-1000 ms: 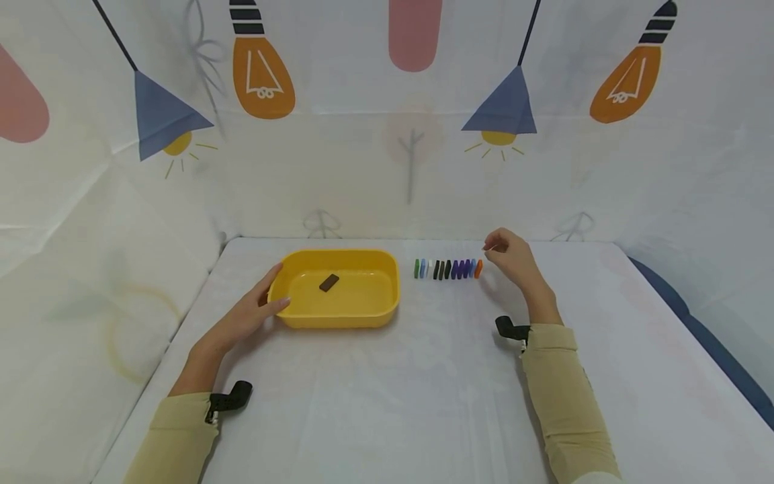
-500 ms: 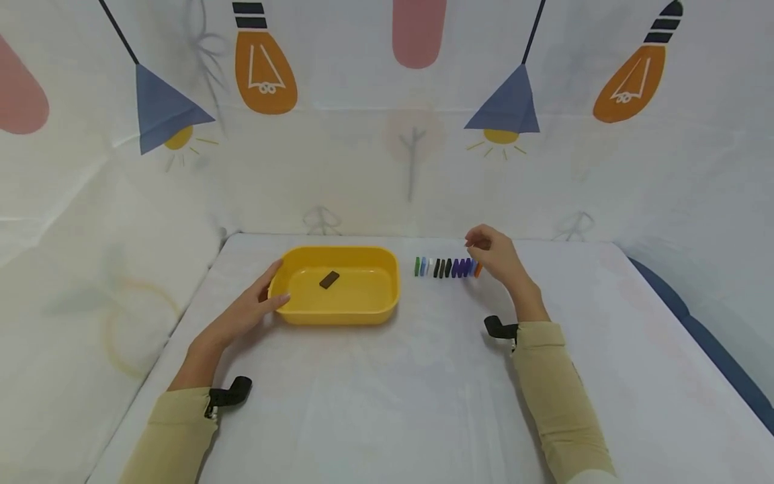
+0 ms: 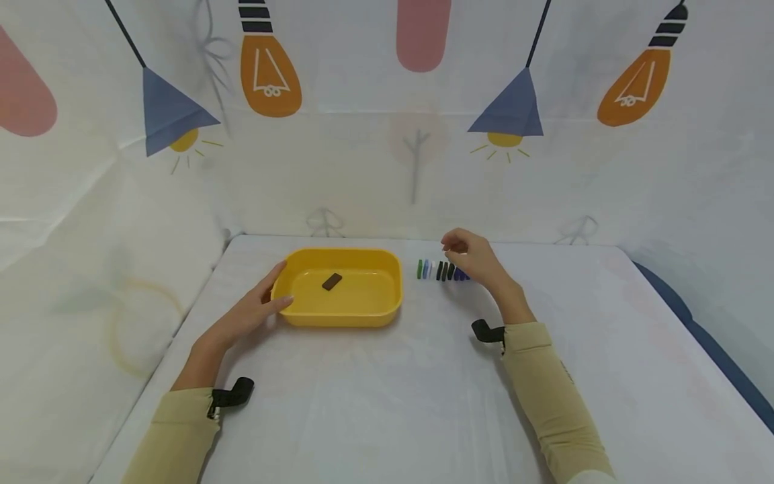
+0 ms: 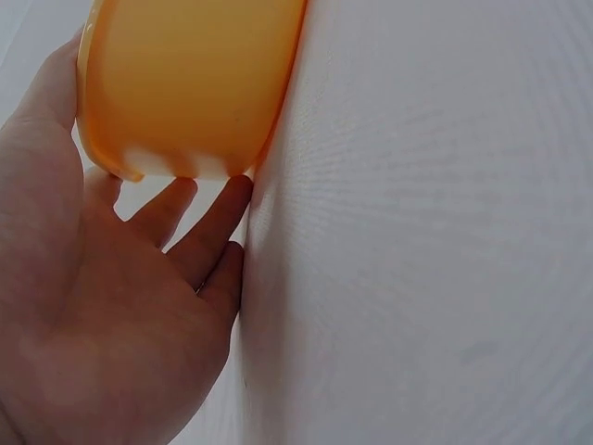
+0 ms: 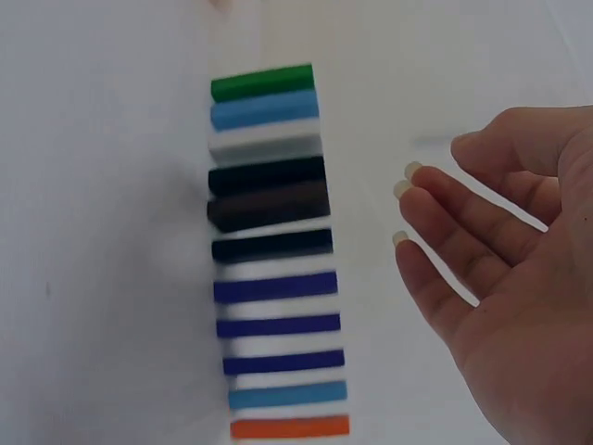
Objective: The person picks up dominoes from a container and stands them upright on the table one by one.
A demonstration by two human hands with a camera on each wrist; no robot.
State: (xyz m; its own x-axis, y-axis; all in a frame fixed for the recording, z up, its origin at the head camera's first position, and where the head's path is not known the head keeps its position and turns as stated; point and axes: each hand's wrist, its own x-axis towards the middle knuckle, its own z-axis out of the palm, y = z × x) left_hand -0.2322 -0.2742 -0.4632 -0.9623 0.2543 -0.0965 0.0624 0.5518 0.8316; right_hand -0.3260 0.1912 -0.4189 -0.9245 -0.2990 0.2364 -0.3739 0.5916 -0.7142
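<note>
At the left end of a yellow plastic tray (image 3: 338, 320), my left hand (image 3: 244, 314) holds on, thumb over the rim; the left wrist view has its fingertips against the outer wall. One dark brown domino block (image 3: 332, 281) lies flat inside. To the tray's right, thin domino blocks stand on edge in a row, from a green block (image 5: 264, 83) past white, black, brown and purple to an orange block (image 5: 290, 426). Over the row's right part hovers my right hand (image 3: 476, 261), fingers loosely bent, nothing between them. In the head view it covers the row's right end.
A white cloth covers the table (image 3: 375, 403). Behind it hangs a white curtain (image 3: 357, 175) printed with lamps and bulbs, close to the table's back edge. Dark blue material (image 3: 725, 349) shows beyond the right edge.
My right hand has moved left along the row, from beyond the orange block to above the purple ones. The left hand stays on the tray, and the blocks keep their places.
</note>
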